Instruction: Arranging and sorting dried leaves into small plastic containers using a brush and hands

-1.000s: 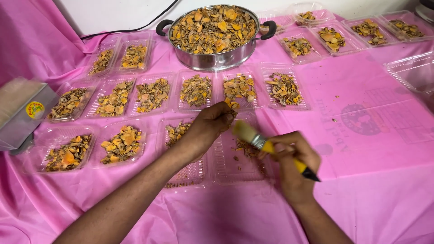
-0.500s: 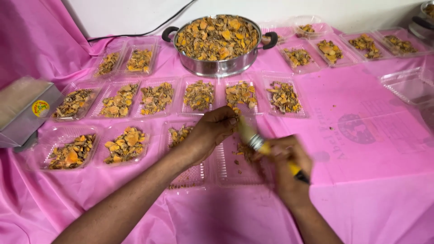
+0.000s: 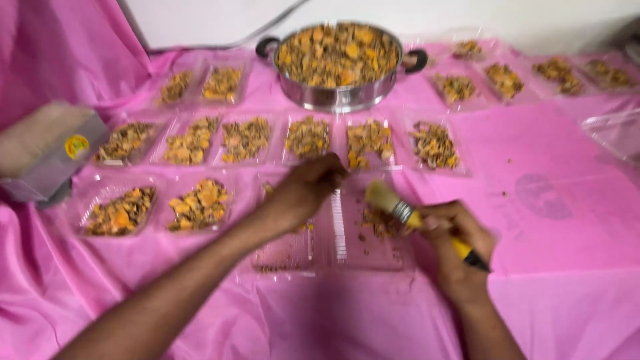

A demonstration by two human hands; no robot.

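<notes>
Clear hinged plastic container lies open on the pink tablecloth, some food bits inside. Right hand is closed round a yellow-handled brush, bristles just above the container. Left hand rests on the container's far edge, fingers curled; grip unclear, blurred. Filled trays and a steel pot sit behind.
</notes>
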